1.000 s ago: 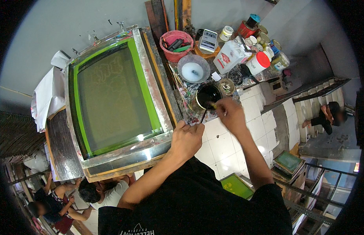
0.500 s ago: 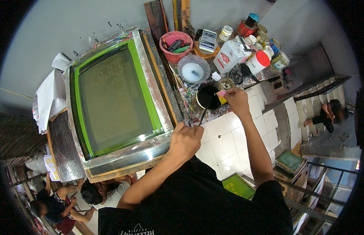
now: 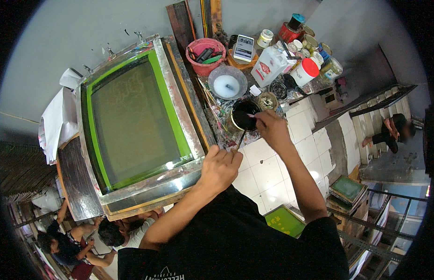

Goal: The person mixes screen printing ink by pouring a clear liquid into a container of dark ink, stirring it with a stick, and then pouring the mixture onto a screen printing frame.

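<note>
My left hand (image 3: 220, 164) is closed around a thin dark stick (image 3: 241, 139), which slants up into a round pot (image 3: 233, 123) of black ink (image 3: 242, 120). Pinched in the fingers of my right hand (image 3: 272, 129) is a small pink scrap (image 3: 251, 115), held at the pot's right side over the ink. Its lower part is hidden or dark against the ink. To the left lies a framed printing screen (image 3: 135, 123) with a bright green border and a faint pattern on its mesh.
Beyond the pot stand a translucent bowl (image 3: 242, 77) of whitish liquid, a pink bucket (image 3: 205, 70) of tools, a phone (image 3: 243, 48), a white jug (image 3: 269, 70) and a red-lidded tub (image 3: 304, 72). People sit at lower left; another person (image 3: 394, 133) is at far right.
My right hand has moved left and slightly down, bringing the scrap from beside the pot to over the ink; its yellow side no longer shows. My left hand has barely moved.
</note>
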Demonstrator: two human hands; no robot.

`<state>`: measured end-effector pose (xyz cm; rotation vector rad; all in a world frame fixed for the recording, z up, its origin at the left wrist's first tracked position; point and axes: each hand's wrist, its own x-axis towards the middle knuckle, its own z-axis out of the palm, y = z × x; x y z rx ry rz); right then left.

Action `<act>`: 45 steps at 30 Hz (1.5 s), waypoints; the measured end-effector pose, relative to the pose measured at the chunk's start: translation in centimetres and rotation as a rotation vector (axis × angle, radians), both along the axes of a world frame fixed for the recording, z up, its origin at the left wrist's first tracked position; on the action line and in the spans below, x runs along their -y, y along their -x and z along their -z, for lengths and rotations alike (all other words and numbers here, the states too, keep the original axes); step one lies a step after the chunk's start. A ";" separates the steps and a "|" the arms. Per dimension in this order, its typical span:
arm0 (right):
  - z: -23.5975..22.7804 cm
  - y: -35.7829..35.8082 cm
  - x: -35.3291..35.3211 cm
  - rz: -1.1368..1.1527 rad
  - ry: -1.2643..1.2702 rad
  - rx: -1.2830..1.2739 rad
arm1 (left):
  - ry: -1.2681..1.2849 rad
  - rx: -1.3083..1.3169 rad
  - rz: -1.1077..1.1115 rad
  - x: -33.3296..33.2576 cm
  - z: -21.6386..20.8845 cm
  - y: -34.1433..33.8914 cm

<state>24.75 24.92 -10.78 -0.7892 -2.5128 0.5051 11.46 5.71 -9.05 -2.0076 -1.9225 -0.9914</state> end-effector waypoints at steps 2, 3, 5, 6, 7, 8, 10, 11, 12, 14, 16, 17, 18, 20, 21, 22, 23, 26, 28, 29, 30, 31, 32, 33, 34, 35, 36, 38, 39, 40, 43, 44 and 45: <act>-0.2 0.5 -1.4 0.071 0.112 -0.069 | 0.012 -0.008 -0.008 0.2 0.0 0.1; -0.7 0.5 -2.0 0.229 0.349 -0.029 | 0.023 -0.004 -0.011 0.2 -0.1 0.2; 1.6 -1.1 -4.5 0.291 0.375 0.046 | 0.052 0.022 -0.009 0.2 -0.1 0.2; 2.4 -1.6 -5.2 0.321 0.387 0.084 | 0.073 0.043 -0.010 0.1 -0.1 0.3; 0.8 -0.7 -4.1 0.364 0.338 0.048 | 0.096 0.061 -0.026 0.2 -0.1 0.4; -0.1 -0.4 -3.0 0.336 0.336 -0.043 | 0.108 0.081 -0.036 0.1 -0.2 0.5; -1.1 -0.4 -0.3 0.287 0.337 -0.223 | 0.137 0.123 -0.048 -0.1 -0.4 0.5; -1.6 -0.4 1.5 0.169 0.207 -0.181 | 0.141 0.171 -0.071 -0.2 -0.2 0.3; -0.4 -0.8 3.0 0.039 0.171 -0.144 | 0.146 0.219 -0.094 -0.4 0.3 0.1; -0.5 -0.3 6.1 -0.092 -0.080 -0.120 | 0.168 0.290 -0.123 -0.7 0.5 -0.1; 0.4 -0.4 5.9 -0.076 -0.076 -0.094 | 0.210 0.337 -0.141 -0.5 0.3 -0.3; 1.0 -0.5 5.4 -0.039 -0.077 -0.090 | 0.212 0.339 -0.134 -0.4 0.1 -0.4; 1.7 -0.5 4.4 -0.002 -0.079 -0.086 | 0.213 0.342 -0.128 -0.3 0.0 -0.5; 2.6 -0.4 2.3 0.093 -0.005 -0.129 | 0.220 0.368 -0.127 0.0 0.0 -0.6; 2.8 -0.4 1.2 0.152 0.068 -0.173 | 0.226 0.394 -0.130 0.1 0.0 -0.7; 2.6 -0.4 0.2 0.212 0.144 -0.216 | 0.234 0.420 -0.132 0.3 -0.2 -0.8; 2.4 -0.5 -1.2 0.295 0.339 -0.144 | 0.253 0.445 -0.158 0.4 -0.3 -0.8; 1.7 -1.0 -3.2 0.450 0.637 -0.005 | 0.340 0.586 -0.219 0.5 -1.0 -0.7; 1.4 -1.2 -2.9 0.431 0.452 -0.025 | 0.438 0.767 -0.243 0.3 -1.3 -0.4; 0.4 -0.8 -1.9 0.364 0.346 -0.108 | 0.430 0.808 -0.259 0.2 -1.4 -0.2; -0.7 -0.4 -0.1 0.297 0.239 -0.190 | 0.422 0.849 -0.275 0.1 -1.3 0.0; -1.3 -0.4 1.9 0.239 0.128 -0.267 | 0.416 0.893 -0.280 0.0 -1.2 -0.1; -0.9 -0.5 3.9 0.179 0.176 -0.274 | 0.402 0.919 -0.272 -0.2 -1.0 0.0; -0.8 -0.8 5.6 0.049 0.113 -0.216 | 0.387 0.945 -0.264 -0.4 -0.7 0.0; -1.2 -0.5 7.5 -0.008 -0.021 -0.166 | 0.375 0.971 -0.258 -0.5 -0.7 0.1; -1.0 -0.3 8.4 -0.023 -0.057 -0.163 | 0.384 0.969 -0.256 -0.7 -0.7 0.0; -0.8 -0.3 8.9 -0.039 -0.093 -0.160 | 0.393 0.968 -0.254 -0.7 -0.8 -0.1; 0.3 -0.4 7.9 0.001 -0.083 -0.146 | 0.409 0.980 -0.267 -0.7 -1.4 -0.3; 1.1 -0.4 7.1 0.021 -0.079 -0.140 | 0.415 0.996 -0.278 -0.7 -1.9 -0.6; 2.0 -0.5 6.3 0.034 -0.066 -0.166 | 0.422 1.014 -0.286 -0.7 -2.2 -0.8; 3.4 -0.5 3.6 0.098 -0.023 -0.255 | 0.432 1.125 -0.300 -0.4 -1.4 -1.0; 3.3 -0.5 2.7 0.122 0.017 -0.279 | 0.433 1.154 -0.300 -0.4 -1.1 -1.0; 3.2 -0.5 1.7 0.145 0.058 -0.303 | 0.434 1.183 -0.300 -0.3 -0.9 -1.0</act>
